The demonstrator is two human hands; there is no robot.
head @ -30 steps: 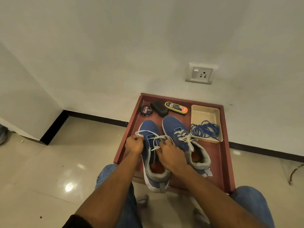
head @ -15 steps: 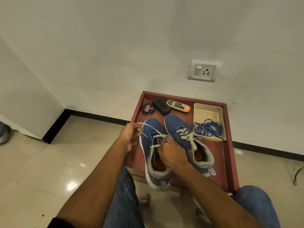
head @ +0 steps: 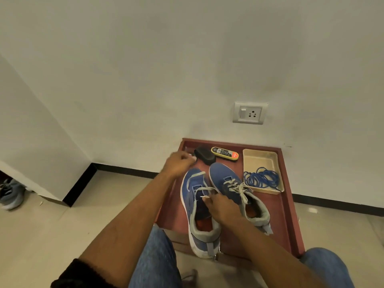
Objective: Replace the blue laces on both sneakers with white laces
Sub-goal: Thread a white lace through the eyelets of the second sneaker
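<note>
Two blue sneakers stand side by side on a dark red tray (head: 287,215). The right sneaker (head: 232,183) is laced in white. The left sneaker (head: 193,192) has a white lace (head: 202,189) through its lower eyelets only. My left hand (head: 179,164) is raised above the toe of that shoe, fingers curled round one end of the lace. My right hand (head: 223,207) rests on the shoe's tongue and pinches the other lace end. The blue laces (head: 261,179) lie coiled in a beige tray (head: 259,157) at the back right.
A black brush (head: 204,155) and a yellow polish bottle (head: 224,152) lie at the back of the red tray, against a white wall with a socket (head: 250,112). My knees in jeans (head: 158,256) flank the tray. Another grey shoe (head: 10,193) sits far left on the floor.
My left hand has pulled its lace end up and away toward the far left of the tray, drawing the lace tight. My right hand stays on the shoe.
</note>
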